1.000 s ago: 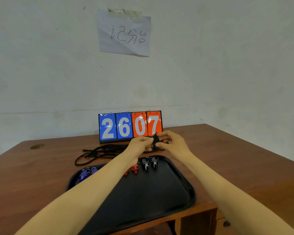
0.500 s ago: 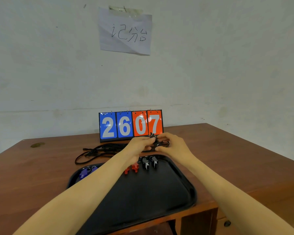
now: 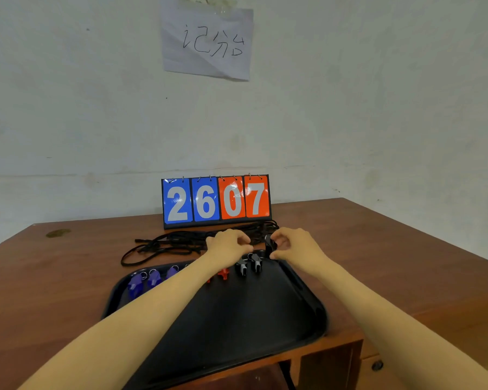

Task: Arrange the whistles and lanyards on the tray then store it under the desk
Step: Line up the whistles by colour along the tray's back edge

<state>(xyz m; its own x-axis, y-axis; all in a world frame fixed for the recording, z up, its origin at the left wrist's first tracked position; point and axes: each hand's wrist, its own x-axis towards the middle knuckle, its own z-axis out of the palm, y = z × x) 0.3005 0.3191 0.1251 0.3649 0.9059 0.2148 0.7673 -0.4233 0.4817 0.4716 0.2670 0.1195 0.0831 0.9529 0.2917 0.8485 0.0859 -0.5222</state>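
My right hand (image 3: 293, 249) fingers pinch a black whistle (image 3: 270, 244) above the tray (image 3: 319, 313) far edge, left hand (image 3: 226, 246) fingers seemingly pinching its lanyard (image 3: 261, 230); I'd unclip gently, then line it beside the black pair (image 3: 250, 267).

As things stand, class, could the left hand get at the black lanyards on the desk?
Probably yes: the left hand sits right beside the lanyards, beyond the tray, with nothing between them.
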